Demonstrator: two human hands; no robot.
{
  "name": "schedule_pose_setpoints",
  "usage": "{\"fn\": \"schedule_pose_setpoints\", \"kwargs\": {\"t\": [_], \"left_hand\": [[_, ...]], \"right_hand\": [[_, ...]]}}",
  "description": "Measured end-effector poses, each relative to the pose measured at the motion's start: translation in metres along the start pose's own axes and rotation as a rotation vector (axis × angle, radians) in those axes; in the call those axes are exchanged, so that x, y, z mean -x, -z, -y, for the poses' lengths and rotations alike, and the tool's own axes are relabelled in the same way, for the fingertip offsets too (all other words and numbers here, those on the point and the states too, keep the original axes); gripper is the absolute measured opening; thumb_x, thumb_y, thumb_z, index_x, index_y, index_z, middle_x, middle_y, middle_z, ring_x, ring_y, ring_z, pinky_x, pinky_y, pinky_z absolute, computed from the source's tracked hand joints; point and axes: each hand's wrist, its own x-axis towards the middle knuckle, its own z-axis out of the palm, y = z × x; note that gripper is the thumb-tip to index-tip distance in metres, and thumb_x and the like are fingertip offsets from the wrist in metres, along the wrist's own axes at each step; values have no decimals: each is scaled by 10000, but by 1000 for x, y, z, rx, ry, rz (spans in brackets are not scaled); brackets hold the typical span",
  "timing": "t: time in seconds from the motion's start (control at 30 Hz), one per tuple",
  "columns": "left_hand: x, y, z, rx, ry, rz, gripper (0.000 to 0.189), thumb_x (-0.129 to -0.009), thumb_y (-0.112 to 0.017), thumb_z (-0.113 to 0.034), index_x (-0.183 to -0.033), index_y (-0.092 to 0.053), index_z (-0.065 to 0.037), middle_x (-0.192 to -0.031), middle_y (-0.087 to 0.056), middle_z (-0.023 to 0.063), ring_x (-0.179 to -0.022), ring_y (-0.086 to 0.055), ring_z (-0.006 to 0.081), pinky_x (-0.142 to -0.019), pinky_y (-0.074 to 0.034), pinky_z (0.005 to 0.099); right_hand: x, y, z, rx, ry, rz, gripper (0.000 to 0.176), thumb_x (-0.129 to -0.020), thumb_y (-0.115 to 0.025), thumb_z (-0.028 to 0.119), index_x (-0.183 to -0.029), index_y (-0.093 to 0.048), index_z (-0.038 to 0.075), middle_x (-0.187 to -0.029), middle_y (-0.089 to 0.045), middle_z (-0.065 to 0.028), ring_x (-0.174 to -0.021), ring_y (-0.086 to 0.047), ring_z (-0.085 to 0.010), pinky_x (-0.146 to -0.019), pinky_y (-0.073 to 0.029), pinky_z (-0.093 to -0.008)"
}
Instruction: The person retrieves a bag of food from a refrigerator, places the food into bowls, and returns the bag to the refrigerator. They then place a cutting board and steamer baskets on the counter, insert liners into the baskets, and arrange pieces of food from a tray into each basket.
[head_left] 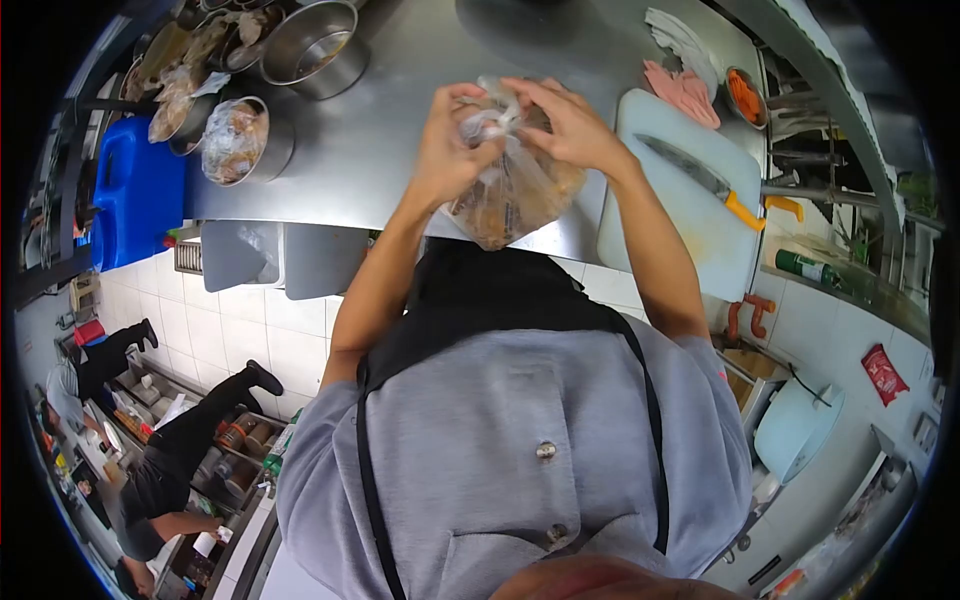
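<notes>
A clear plastic bag (515,200) with brownish food inside rests at the front edge of the steel counter (405,150). Its gathered neck is twisted into a knot at the top. My left hand (452,148) grips the bag's neck from the left, thumb and fingers closed on the plastic. From the right, my right hand (572,125) pinches the same knotted part, its fingers curled over the top. To the right of the bag lies a white cutting board (665,215), with a yellow-handled knife (700,175) across it.
Steel pots (330,70) and a bagged container (240,145) stand at the back left, near a blue jerrycan (140,185). Pink and white cloths (685,90) and a bowl of orange pieces (745,98) sit at the right. Two people (190,440) work at the far left.
</notes>
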Motion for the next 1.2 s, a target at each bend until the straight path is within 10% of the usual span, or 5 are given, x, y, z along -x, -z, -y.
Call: {"fn": "schedule_pose_setpoints", "kwargs": {"t": [0.33, 0.4, 0.63, 0.87, 1.2], "left_hand": [[41, 69, -40, -451, -77, -72, 423, -682, -816, -89, -1058, -624, -60, -692, -521, -13, -737, -501, 129, -782, -360, 281], [54, 61, -64, -810, -179, 155, 278, -623, -846, -175, -833, -681, -97, -768, -580, 16, -772, -540, 192, -864, -324, 366], [83, 37, -94, -790, -146, 406, 350, -673, -834, -326, -822, -619, -93, -741, -627, 48, -775, -603, 223, -971, -293, 443], [41, 107, -33, -711, -235, -134, 147, -828, -687, -100, -937, -642, -13, -863, -671, 117, -792, -618, 209, -749, -472, 297], [-28, 171, 59, -1207, 43, -671, 365, -811, -690, -349, -1105, -574, -167, -970, -604, 274, -875, -614, 437, -755, -487, 493]], "right_hand": [[17, 33, -45, -7, -464, -327, 434, -723, -584, 25, -1152, -621, 85, -893, -642, -68, -927, -595, -263, -816, -492, -364], [8, 42, -13, 230, 171, -281, 460, -680, -513, -67, -1099, -657, 60, -978, -649, -77, -956, -601, -237, -848, -483, -341], [-17, 2, 69, 401, 82, 716, 305, -730, -569, 17, -1021, -654, 52, -982, -666, -172, -849, -654, -354, -761, -519, -429], [-10, -10, 40, 736, -19, 426, 348, -782, -570, 57, -1126, -577, 112, -950, -618, -180, -878, -644, -361, -693, -539, -432], [-13, -25, 40, 801, 135, 337, 346, -772, -573, 46, -1104, -564, 145, -1118, -515, -116, -1040, -547, -312, -681, -559, -390]]}}
